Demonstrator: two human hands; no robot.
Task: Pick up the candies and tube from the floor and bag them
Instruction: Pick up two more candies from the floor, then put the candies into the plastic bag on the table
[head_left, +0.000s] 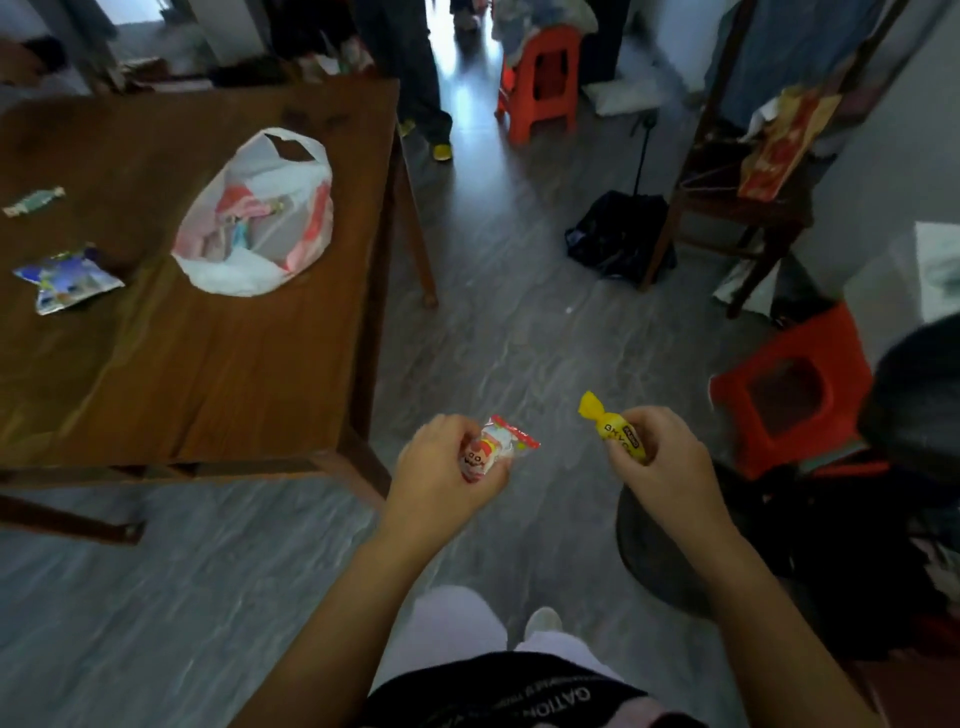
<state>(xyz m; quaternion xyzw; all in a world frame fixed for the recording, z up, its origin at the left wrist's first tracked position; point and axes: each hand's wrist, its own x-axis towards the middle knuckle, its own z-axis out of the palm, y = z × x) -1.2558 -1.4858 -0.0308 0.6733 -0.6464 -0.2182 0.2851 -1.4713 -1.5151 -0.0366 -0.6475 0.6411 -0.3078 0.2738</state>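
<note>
My left hand (441, 467) is closed around a red and white wrapped candy (496, 447) with a cartoon face, held above the grey floor. My right hand (660, 457) grips a yellow wrapped candy (605, 421), its twisted end sticking up to the left. A white and red plastic bag (260, 213) lies open on the brown wooden table (208, 374) to the left, with some items inside. No tube can be made out.
On the table's left part lie a blue foil packet (65, 280) and a pale green wrapped candy (34, 201). Red stools (789, 384) (540, 78) stand at right and far back. A black bag (618, 234), a wooden chair (737, 208) and a person's legs (415, 78) are ahead.
</note>
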